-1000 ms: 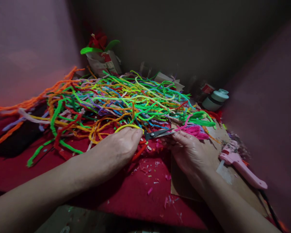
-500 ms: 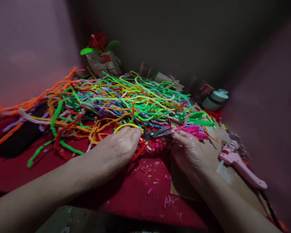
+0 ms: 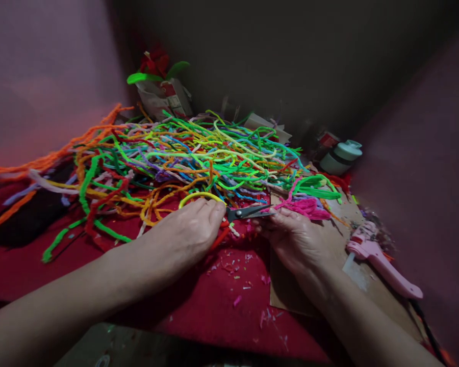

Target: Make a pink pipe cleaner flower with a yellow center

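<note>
My left hand (image 3: 191,221) is closed around the yellow and red handles of a pair of scissors (image 3: 240,213), whose dark blades point right and stand slightly apart. At the blade tips, my right hand (image 3: 292,232) pinches a pink fuzzy pipe cleaner (image 3: 279,205). A bundle of bright pink pipe cleaners (image 3: 308,208) lies just beyond those fingers, with a looped green pipe cleaner piece (image 3: 315,187) behind it. The right fingertips are partly hidden by the hand itself, so I cannot tell exactly what lies between the blades.
A tangled heap of coloured pipe cleaners (image 3: 199,153) spreads over the red cloth (image 3: 214,311). Cardboard (image 3: 290,293) lies under my right wrist, with a pink glue gun (image 3: 382,262) on its right side. A pale green bottle (image 3: 342,155) stands behind. Small pink scraps (image 3: 237,300) litter the cloth.
The scissor blades are a little wider apart than before. Both hands stay in nearly the same place.
</note>
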A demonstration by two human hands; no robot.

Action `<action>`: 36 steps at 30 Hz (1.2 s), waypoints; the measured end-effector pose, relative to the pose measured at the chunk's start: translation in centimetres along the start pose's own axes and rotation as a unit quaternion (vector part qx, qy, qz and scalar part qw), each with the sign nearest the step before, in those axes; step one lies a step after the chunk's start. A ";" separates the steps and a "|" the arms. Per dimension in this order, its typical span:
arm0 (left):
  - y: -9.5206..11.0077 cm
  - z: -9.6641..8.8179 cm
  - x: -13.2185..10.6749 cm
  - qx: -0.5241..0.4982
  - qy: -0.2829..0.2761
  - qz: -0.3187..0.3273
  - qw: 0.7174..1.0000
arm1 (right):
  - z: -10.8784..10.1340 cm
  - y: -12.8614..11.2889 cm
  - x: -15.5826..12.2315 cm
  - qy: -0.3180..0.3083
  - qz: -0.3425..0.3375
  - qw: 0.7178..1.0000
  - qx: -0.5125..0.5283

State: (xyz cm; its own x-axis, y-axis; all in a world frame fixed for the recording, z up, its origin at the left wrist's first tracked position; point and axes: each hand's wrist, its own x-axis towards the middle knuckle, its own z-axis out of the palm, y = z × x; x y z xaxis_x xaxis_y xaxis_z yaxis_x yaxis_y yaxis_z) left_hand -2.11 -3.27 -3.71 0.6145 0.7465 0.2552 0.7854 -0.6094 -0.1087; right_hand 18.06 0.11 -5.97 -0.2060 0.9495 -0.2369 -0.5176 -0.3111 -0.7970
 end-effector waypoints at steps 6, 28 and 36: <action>0.0 0.0 -0.1 0.023 0.008 0.015 1.000 | -0.5 0.1 0.1 -0.030 0.023 0.999 0.010; 0.0 0.3 -0.3 -0.134 -0.008 -0.078 0.988 | 0.9 -0.3 -0.3 -0.006 -0.041 0.999 0.016; -3.2 0.1 -2.1 -0.092 -0.053 -0.149 0.983 | 1.3 -0.8 -0.7 0.001 -0.173 0.984 -0.046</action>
State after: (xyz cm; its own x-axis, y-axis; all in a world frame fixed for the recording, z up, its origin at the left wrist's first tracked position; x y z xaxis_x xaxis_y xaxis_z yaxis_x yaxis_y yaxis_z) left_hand -5.92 -2.87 -3.98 0.3710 0.9170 0.1461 0.9111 -0.3899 0.1334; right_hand 17.57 -0.37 -4.46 -0.0294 0.9979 0.0573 -0.4800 0.0362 -0.8765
